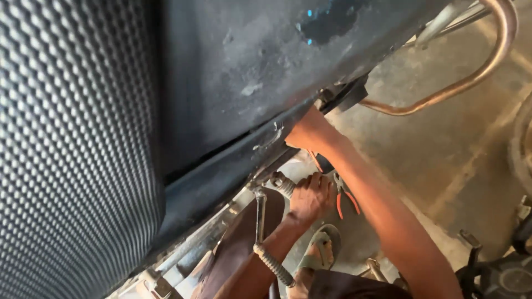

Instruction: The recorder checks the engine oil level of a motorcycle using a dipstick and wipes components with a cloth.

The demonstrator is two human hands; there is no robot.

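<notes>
Down near the lower middle of the frame, the left hand (311,196) is curled closed around a ribbed, dusty metal part (281,185) just under the motorcycle's dark, scuffed side panel (244,72). Further up, the right hand (308,133) reaches beneath that panel; its fingers are hidden, so its grip cannot be told. Orange-handled pliers (344,199) lie on the concrete floor (443,144) just right of the left hand.
</notes>
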